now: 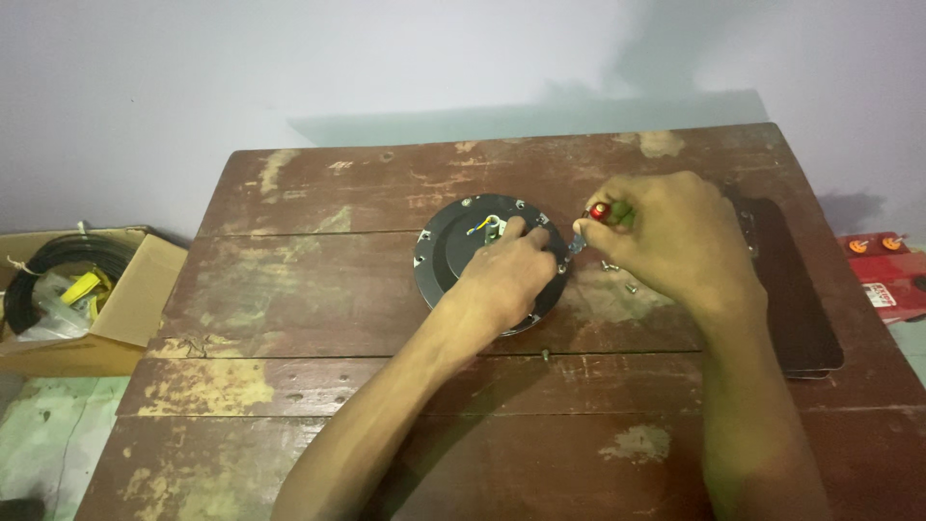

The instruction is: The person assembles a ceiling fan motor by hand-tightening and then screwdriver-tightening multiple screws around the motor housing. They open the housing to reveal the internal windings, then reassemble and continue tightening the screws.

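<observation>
While left hand (506,275) steadies black disc (453,253), right hand (666,236) grips red-handled tool (600,211).

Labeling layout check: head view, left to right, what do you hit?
Cardboard box with black cable coil → black round disc → left hand → right hand holding a red-handled tool → dark flat panel → red item.

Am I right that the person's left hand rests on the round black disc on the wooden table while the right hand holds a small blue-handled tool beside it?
Nearly: the tool's handle is red, not blue. The head view shows the left hand resting on the round black disc on the wooden table, and the right hand holding the small red-handled tool beside it.
</observation>
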